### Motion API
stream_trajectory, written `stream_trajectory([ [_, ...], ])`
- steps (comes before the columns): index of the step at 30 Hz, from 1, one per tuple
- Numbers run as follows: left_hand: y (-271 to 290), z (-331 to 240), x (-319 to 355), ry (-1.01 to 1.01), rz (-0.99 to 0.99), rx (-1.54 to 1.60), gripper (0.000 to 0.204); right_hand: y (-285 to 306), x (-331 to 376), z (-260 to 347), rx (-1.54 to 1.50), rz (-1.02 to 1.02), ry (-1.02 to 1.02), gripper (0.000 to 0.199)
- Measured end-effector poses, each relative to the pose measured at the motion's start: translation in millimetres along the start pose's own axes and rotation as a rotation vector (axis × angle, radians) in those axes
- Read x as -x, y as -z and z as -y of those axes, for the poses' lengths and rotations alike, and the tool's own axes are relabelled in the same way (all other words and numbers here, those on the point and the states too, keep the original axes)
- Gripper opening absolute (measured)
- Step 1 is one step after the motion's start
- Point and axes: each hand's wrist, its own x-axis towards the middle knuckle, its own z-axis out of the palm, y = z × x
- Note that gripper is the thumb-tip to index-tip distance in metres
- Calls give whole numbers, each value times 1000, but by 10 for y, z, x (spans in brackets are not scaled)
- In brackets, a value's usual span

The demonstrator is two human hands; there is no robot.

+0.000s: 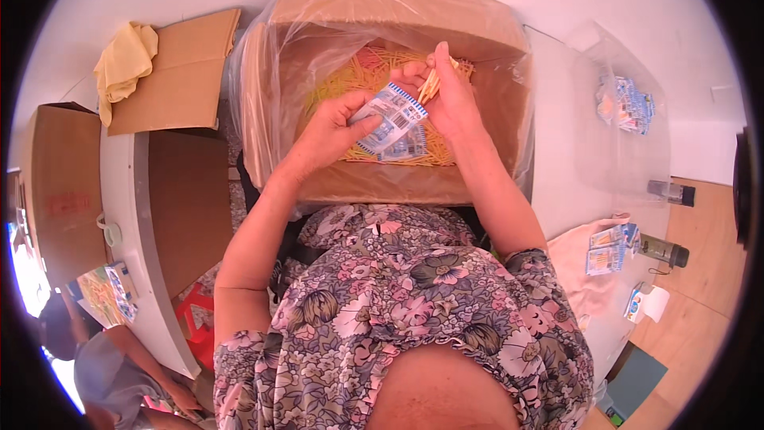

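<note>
The blue-and-white packet is in the upper middle of the frame, over the open carton, tilted with its striped top edge toward the upper right. The left hand pinches it from the left side, thumb across the front. The right hand is curled around a small bundle of thin yellow sticks, whose lower ends come right up to the packet's top edge; whether they reach inside it I cannot tell. Below the packet a similar pack shows, and I cannot tell whether it is held or lies on the loose sticks spread through the carton. A clear plastic liner covers the carton's walls.

At the right of the frame, a clear bin with more packs stands on the white desk. Below it, further packs lie on a pink cloth. At upper left, a yellow cloth rests over a cardboard flap; at lower left sits another person.
</note>
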Motion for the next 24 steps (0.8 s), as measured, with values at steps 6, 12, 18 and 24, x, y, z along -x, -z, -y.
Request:
stream_trajectory([
  [6, -236, 22, -43, -74, 126, 72, 17, -12, 310, 30, 151, -182, 88, 36],
  [12, -529, 80, -164, -196, 244, 25, 13, 108, 412, -84, 491, -21, 10, 48],
  [18, -523, 223, -29, -246, 166, -59, 10, 55, 439, -179, 614, 118, 83, 44],
  [24, -405, 160, 62, -494, 8, -208, 11, -303, 596, 45, 1146, 163, 329, 35],
])
